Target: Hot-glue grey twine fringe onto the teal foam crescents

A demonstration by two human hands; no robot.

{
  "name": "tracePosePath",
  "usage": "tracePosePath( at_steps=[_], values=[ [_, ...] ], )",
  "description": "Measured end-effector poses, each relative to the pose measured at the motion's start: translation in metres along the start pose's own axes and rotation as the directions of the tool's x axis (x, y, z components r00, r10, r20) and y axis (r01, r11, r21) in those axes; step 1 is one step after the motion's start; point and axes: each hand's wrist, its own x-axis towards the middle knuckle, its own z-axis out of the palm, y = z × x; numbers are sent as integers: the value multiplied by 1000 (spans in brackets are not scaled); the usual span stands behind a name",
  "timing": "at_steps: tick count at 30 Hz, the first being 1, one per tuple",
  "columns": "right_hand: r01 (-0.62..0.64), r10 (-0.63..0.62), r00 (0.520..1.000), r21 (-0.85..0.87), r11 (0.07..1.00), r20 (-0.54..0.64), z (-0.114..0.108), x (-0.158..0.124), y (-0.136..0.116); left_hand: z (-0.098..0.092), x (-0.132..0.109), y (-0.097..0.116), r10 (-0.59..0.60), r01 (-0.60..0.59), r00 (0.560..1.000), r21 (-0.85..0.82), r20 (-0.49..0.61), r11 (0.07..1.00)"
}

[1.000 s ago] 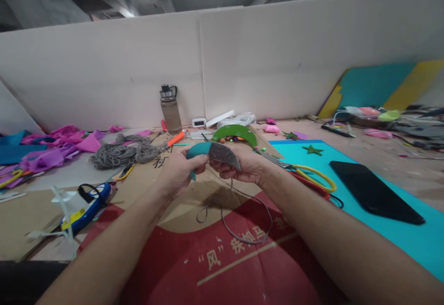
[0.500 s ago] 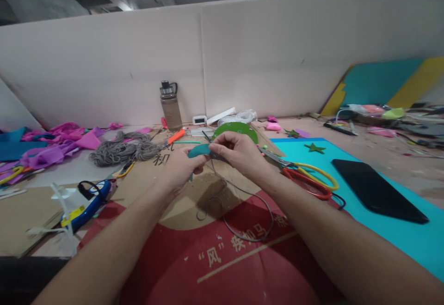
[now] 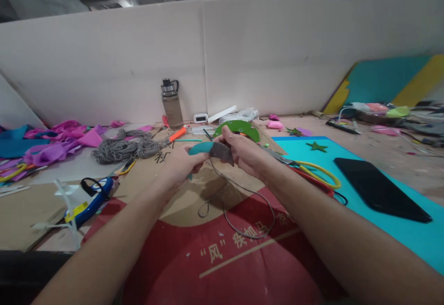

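Pinched in my left hand [image 3: 183, 164] is a curved teal strip [image 3: 201, 148], with a dark grey piece [image 3: 222, 152] at its right end. My right hand [image 3: 241, 150] is at the right edge of the dark piece, thumb up; its other fingers are partly hidden behind the piece, so its grip is unclear. A thin grey cord [image 3: 249, 236] hangs from the held piece and loops over the red and brown board [image 3: 166, 259]. Behind my right hand lies a green ring-shaped piece [image 3: 255, 131].
Scissors [image 3: 322, 171] and a black phone [image 3: 378, 189] lie at the right, the phone on a turquoise sheet [image 3: 416, 245]. Farther back are a bottle [image 3: 172, 108], a grey cord bundle [image 3: 121, 148] and an orange-handled cutter [image 3: 178, 134]. A blue tool [image 3: 92, 205] is at the left.
My right hand has opened somewhat and shifted right, its thumb lifting off the teal strip. The dark piece now shows more fully. The whole view has shifted slightly.
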Motion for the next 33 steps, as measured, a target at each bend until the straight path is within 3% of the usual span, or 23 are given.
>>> tracePosePath(
  at_steps=[3,6,9,12,15,18,23,26,29,33],
  values=[
    [117,-121,991,-78,990,-49,4,-2,0,1,-1,1,9,-9,1000,14,-4,1000],
    [137,-156,981,-156,978,-115,6,-5,0,2,-4,3,20,-21,999,47,26,999],
    [98,-102,989,-37,994,-106,6,-6,0,3,-6,6,36,-38,997,27,61,999],
    [3,-2,1000,153,988,-5,5,-6,0,3,-8,9,35,-35,995,-7,95,999],
    [-74,72,997,193,978,19,7,-5,-2,3,-7,10,-6,11,995,-47,99,999],
    [4,1,999,112,994,-47,9,-6,-4,3,-6,9,-23,27,998,-62,61,998],
    [153,-180,978,-229,961,-102,11,-10,-5,3,-6,6,-7,9,998,-28,55,1000],
    [85,-95,989,-90,992,-112,8,-12,-5,2,-7,6,10,-13,995,25,98,1000],
    [-53,54,999,121,991,-2,4,-11,-5,1,-8,9,-2,-6,990,59,142,998],
    [-88,83,995,97,991,55,2,-8,-6,0,-7,12,-68,68,987,3,143,998]
  ],
)
